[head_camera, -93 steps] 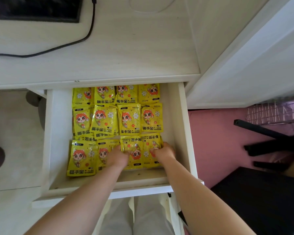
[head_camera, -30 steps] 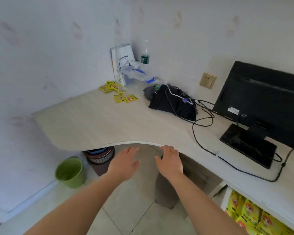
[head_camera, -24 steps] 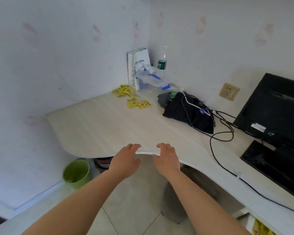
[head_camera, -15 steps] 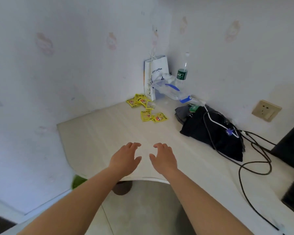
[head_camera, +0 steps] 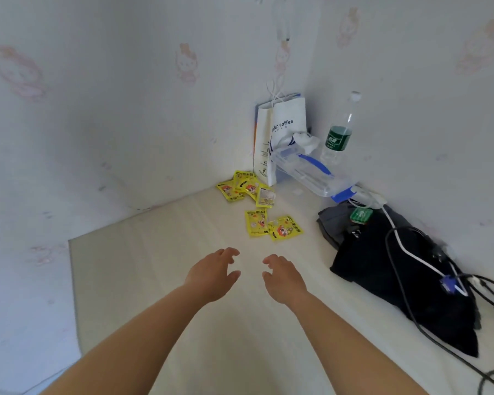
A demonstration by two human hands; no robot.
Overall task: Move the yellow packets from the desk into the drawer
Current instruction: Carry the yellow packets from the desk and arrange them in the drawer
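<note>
Yellow packets: small yellow foil packets (head_camera: 256, 222) printed with a red-haired cartoon face lie on the pale wood-grain desk top (head_camera: 154, 266), in the far corner where the two walls meet; their lettering is too small to read
Heap: several of them overlap in a loose pile (head_camera: 241, 186) just beside the foot of the paper bag
Pair: the near pair (head_camera: 285, 227) lies flat, edges touching, between the pile and the hands
Left hand: the left hand (head_camera: 211, 276) hovers over the desk short of the near pair, fingers spread and loosely curled, grasping nothing
Right hand: the right hand (head_camera: 285, 280) hangs just beside it in the same relaxed pose, also empty and apart from the packets
Bag: a tall white paper carrier bag (head_camera: 283, 129) stands upright in the corner; the print that can be read says "ckin coffee", its first letters lost at the fold
Bottle: a clear plastic bottle (head_camera: 338, 138) with a white cap and green label stands against the right wall; its label cannot be read
Box: a clear plastic box with a blue handle (head_camera: 305, 172) lies slantwise in front of the bag and bottle
Cloth: a black fabric bundle (head_camera: 382, 266) sits to the right of the hands, with a white cable (head_camera: 405, 249) and dark cables across it
Wall: pale wallpaper with faint pink cartoon figures (head_camera: 186, 62)
</note>
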